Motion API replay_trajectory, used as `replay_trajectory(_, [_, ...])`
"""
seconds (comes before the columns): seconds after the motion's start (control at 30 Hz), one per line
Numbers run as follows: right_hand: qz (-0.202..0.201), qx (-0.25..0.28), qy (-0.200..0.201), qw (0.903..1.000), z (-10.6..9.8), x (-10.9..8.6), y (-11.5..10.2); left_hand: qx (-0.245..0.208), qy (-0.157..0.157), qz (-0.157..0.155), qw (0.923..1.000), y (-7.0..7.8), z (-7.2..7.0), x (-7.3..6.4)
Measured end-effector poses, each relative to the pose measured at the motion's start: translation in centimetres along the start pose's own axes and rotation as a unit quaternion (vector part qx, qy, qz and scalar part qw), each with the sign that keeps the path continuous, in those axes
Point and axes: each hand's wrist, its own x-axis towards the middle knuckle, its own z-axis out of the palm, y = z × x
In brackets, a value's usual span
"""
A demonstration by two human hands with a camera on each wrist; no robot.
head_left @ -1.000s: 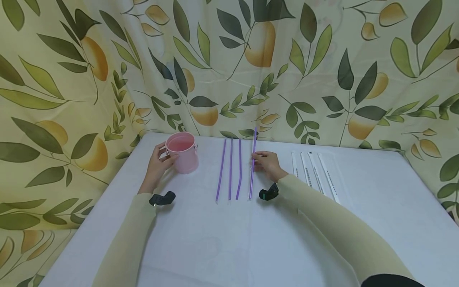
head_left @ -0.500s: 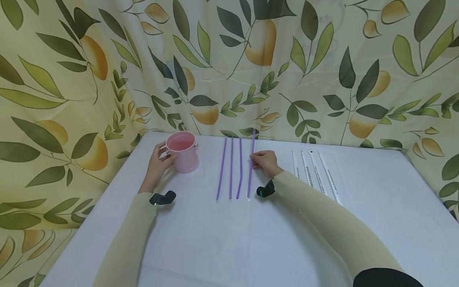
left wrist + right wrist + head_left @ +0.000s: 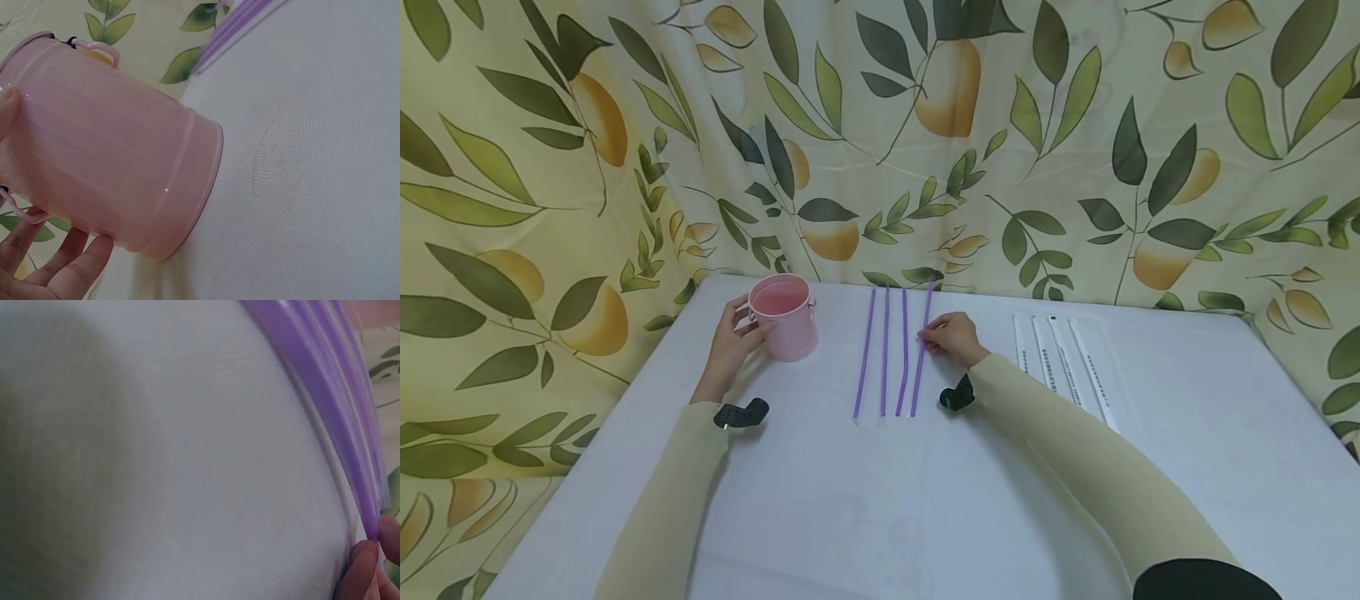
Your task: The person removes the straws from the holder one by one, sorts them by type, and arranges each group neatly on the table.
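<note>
A pink bucket [image 3: 793,329] with small side handles stands upright at the table's back left. My left hand [image 3: 733,350] holds it from the left, with the thumb across its front and several fingers under a handle in the left wrist view. My right hand [image 3: 953,337] pinches a purple drinking straw [image 3: 917,385] between thumb and fingers, also seen as a purple straw [image 3: 350,444] in the right wrist view. Its lower end lies near the table. To its left lie three similar straws, the nearest a slightly bent purple straw [image 3: 904,350], the farthest a straight purple straw [image 3: 863,358].
Several thin white strips with dark print [image 3: 1063,362] lie side by side on the right, partly behind my right forearm. A white cloth covers the table [image 3: 850,517]. Behind it hangs a leaf-and-fruit patterned curtain [image 3: 880,150].
My right hand has shifted a little left with the pinched straw, bringing it closer to the other three and lowering its top end. The left hand and bucket have stayed in place.
</note>
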Motion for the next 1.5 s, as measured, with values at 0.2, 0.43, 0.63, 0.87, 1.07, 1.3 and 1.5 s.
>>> replay_trajectory(0.2, [0.008, -0.022, 0.003, 0.9997, 0.0, 0.2, 0.0, -0.011, -0.008, -0.011, 0.9998, 1.7, 0.2, -0.9])
replay_trajectory(0.43, [0.007, -0.043, 0.001, 0.9991, -0.1, -0.1, -0.1, -0.001, -0.011, -0.011, 0.9999, 2.4, 0.4, -1.5])
replay_trajectory(0.63, [0.01, -0.067, -0.001, 0.9977, -0.1, -0.1, -0.1, 0.006, -0.005, -0.006, 1.0, 1.0, 0.2, -0.7])
replay_trajectory(0.87, [-0.014, -0.054, -0.009, 0.9984, -0.3, -0.3, 0.1, 0.01, 0.001, 0.003, 0.9999, -0.4, 0.0, 0.3])
replay_trajectory(1.07, [-0.009, 0.036, -0.065, 0.9972, -1.1, 0.1, 0.6, 0.01, 0.003, 0.0, 0.9999, -0.3, 0.1, 0.2])
replay_trajectory(1.3, [0.036, 0.128, -0.118, 0.9841, -2.5, -0.4, 0.8, 0.012, 0.002, 0.0, 0.9999, -0.3, 0.1, 0.2])
replay_trajectory(1.5, [0.042, 0.135, -0.151, 0.9783, -4.0, -1.4, 0.8, 0.01, 0.003, -0.007, 0.9999, -0.2, 0.1, 0.1])
